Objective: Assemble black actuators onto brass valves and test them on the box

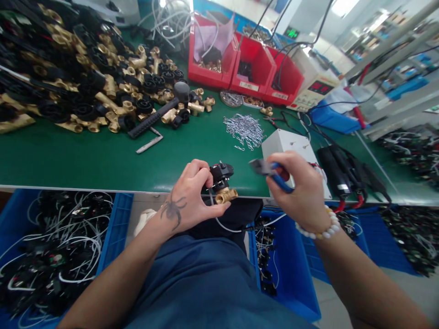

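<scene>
My left hand (192,192) grips a brass valve (226,195) topped by a black actuator housing (221,172), just over the table's front edge. A white cable (228,230) hangs from this assembly. In my right hand (298,183) is a pair of pliers (262,167) with blue handles, jaws pointing left toward the valve but apart from it; they are slightly blurred. Beyond both hands, a pile of small metal spring clips (244,130) lies on the green table (192,141). A white box (286,142) with screws on top stands beside my right hand.
Many brass valves with black parts (113,91) heap up at the left, near a black-handled mallet (157,114) and a hex key (150,140). Red bins (214,75) line the back, beside a power supply (313,82). Blue crates (118,219) sit below the table edge.
</scene>
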Motion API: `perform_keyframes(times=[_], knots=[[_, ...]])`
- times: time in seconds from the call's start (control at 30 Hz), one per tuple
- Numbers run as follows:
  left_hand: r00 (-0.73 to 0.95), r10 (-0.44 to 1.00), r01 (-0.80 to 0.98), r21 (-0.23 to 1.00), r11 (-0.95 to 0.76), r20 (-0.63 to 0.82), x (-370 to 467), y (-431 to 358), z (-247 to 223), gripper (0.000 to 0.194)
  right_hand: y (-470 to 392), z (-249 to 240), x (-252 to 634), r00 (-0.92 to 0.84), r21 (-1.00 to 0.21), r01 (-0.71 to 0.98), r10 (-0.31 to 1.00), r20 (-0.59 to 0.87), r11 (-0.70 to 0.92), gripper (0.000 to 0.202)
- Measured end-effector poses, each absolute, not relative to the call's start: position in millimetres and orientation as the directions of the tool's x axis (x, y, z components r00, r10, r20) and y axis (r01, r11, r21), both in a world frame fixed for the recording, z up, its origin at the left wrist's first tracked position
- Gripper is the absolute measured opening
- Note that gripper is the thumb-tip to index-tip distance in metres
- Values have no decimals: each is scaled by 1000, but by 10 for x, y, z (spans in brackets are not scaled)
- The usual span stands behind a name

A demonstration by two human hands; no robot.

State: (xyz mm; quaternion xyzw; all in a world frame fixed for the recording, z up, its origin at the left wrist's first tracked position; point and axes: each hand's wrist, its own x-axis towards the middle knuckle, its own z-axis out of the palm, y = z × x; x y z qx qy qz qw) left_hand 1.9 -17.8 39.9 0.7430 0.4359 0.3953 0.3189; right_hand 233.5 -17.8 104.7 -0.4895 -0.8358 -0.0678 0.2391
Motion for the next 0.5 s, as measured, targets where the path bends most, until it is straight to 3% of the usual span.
perform_keyframes(times=[0.07, 0.1, 0.2, 0.27, 0.4, 0.43, 0.5], knots=[[316, 898, 387, 822, -418, 308, 21, -178, 409, 41, -189, 1041, 2351, -314, -168, 833, 700, 641, 527, 20], [319, 896, 388, 820, -422, 310, 22, -175, 414, 41, -195, 1025, 2352, -350, -140, 830, 699, 624, 540, 20], [328, 890, 408, 802, -436, 317, 22, -164, 423, 40, -196, 974, 2333, -567, 13, 813, 786, 247, 582, 23], [327, 889, 415, 796, -441, 322, 22, -159, 418, 40, -186, 984, 2325, -560, 31, 827, 816, 141, 562, 24], [324, 888, 397, 805, -441, 327, 26, -158, 408, 41, -177, 1047, 2332, -365, -154, 870, 821, 438, 469, 22], [323, 889, 399, 804, -440, 325, 28, -158, 408, 41, -180, 1039, 2333, -356, -168, 862, 808, 469, 478, 21], [324, 890, 410, 800, -439, 322, 33, -157, 411, 41, -189, 984, 2333, -437, -106, 853, 811, 388, 511, 21]])
